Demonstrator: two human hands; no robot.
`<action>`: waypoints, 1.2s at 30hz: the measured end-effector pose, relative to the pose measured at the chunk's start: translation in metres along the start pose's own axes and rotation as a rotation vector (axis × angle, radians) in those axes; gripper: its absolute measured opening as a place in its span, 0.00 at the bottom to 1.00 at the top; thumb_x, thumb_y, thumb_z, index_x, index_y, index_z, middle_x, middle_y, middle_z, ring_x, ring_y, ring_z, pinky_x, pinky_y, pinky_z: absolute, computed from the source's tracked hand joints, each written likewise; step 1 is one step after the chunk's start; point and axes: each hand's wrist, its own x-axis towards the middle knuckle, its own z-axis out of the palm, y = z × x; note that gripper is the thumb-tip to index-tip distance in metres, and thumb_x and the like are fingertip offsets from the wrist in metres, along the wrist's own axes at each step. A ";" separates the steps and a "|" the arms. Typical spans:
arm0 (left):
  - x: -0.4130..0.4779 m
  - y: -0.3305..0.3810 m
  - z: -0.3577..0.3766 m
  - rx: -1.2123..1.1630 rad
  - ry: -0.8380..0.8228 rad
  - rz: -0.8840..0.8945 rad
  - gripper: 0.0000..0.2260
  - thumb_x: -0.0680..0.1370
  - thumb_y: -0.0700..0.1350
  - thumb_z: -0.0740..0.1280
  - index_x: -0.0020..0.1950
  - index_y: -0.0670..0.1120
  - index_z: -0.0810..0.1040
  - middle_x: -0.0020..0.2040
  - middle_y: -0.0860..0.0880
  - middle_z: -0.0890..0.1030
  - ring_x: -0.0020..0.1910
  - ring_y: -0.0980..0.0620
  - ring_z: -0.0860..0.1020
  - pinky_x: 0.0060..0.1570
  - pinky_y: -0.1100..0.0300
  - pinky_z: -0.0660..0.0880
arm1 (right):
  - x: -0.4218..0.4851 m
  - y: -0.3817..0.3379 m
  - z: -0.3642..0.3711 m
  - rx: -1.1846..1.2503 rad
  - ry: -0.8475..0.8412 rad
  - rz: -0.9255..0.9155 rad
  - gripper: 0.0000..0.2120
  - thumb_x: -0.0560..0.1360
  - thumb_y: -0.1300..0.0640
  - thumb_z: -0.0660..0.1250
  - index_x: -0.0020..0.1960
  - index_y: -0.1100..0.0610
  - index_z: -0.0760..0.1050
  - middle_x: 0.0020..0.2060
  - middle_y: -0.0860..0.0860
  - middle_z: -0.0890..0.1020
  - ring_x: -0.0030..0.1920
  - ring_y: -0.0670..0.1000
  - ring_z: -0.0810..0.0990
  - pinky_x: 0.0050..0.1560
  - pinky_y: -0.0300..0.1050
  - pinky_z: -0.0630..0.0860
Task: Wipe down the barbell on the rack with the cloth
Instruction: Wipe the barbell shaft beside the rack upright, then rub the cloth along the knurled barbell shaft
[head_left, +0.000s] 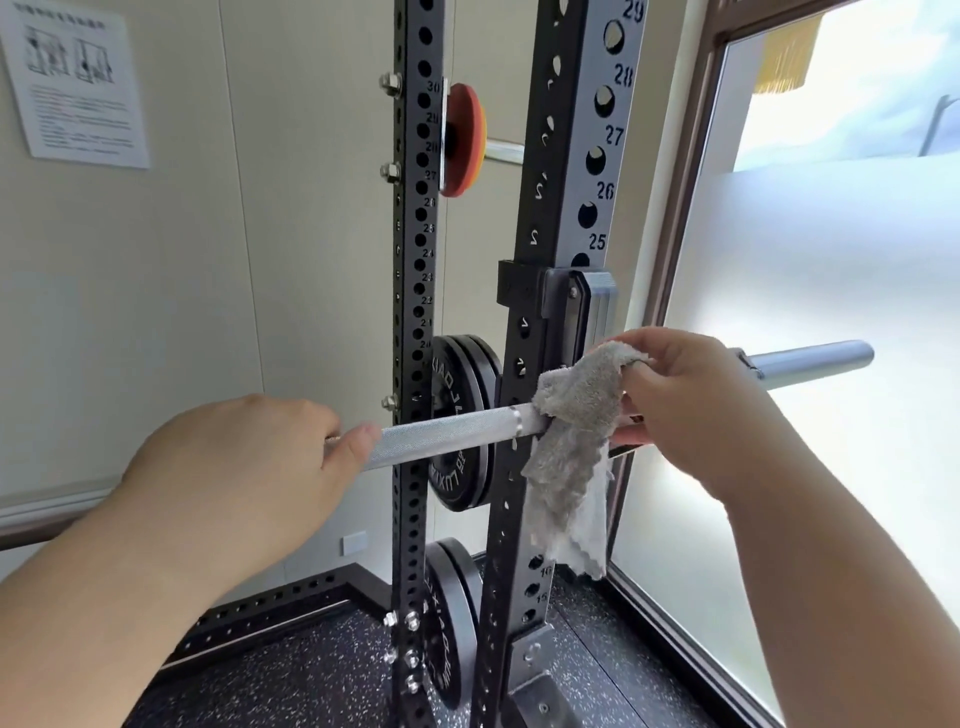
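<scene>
A silver knurled barbell (447, 434) lies across the black rack's hook (576, 312), and its bare sleeve (815, 361) sticks out to the right. My left hand (244, 467) grips the shaft left of the uprights. A grey cloth (571, 447) is draped over the bar just beside the near upright, its loose end hanging down. My right hand (691, 405) holds the cloth's top end with the fingers and has the thumb under the bar.
Two black perforated rack uprights (413, 364) (550, 208) stand ahead. Black weight plates (462, 421) (449, 623) hang between them, and an orange plate (462, 140) sits higher up. A frosted window (810, 312) is at the right, a wall notice (78, 83) top left, speckled rubber floor (291, 670) below.
</scene>
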 end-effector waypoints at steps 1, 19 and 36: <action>0.002 0.003 -0.001 -0.010 -0.004 0.015 0.28 0.79 0.69 0.44 0.37 0.52 0.73 0.31 0.52 0.77 0.32 0.55 0.76 0.37 0.57 0.77 | -0.002 0.004 0.002 -0.079 0.026 -0.061 0.12 0.81 0.58 0.63 0.52 0.45 0.83 0.40 0.50 0.87 0.32 0.47 0.85 0.33 0.47 0.83; 0.025 0.016 0.010 -0.074 -0.112 0.004 0.33 0.80 0.70 0.42 0.38 0.51 0.77 0.36 0.51 0.78 0.37 0.48 0.78 0.43 0.52 0.80 | -0.019 0.028 0.032 -0.052 0.359 -0.269 0.10 0.80 0.55 0.65 0.43 0.48 0.81 0.34 0.44 0.80 0.36 0.46 0.77 0.35 0.43 0.71; 0.019 0.022 0.012 0.013 -0.023 0.007 0.31 0.81 0.68 0.42 0.37 0.51 0.75 0.33 0.51 0.77 0.34 0.48 0.77 0.39 0.55 0.79 | 0.000 0.074 0.090 -0.611 0.351 -0.593 0.13 0.84 0.55 0.58 0.59 0.57 0.80 0.55 0.51 0.82 0.69 0.59 0.73 0.74 0.58 0.65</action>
